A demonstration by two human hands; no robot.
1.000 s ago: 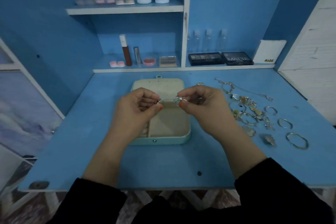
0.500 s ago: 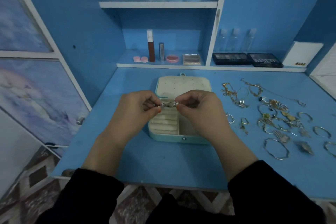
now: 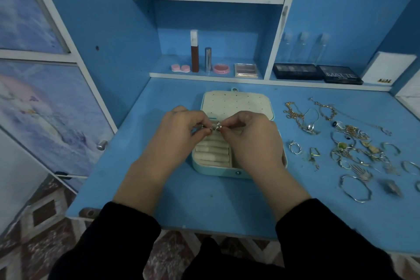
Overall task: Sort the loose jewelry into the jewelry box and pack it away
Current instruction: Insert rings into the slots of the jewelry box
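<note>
Both hands are raised over the open jewelry box, fingertips meeting.

Left hand: fingers curled, thumb and forefinger pinching one end of a small silver piece.

Right hand: fingers curled the same way, pinching the other end, which has a fan-shaped top. One item or two held together: cannot tell.

The grip sits above the back of the box, about where the tray meets the lid.
- Below the grip, toward the person: a row of cream ring rolls, partly covered by the hands.
- Beyond the grip: the lid, lying open and dotted with small holes.
- Right of the grip, well apart, on the blue table: loose jewelry, made up of chains, rings and bangles.
- Nearest to the grip is a silver ring, just beside the box.
- A large bangle lies further right and nearer the person.
</note>
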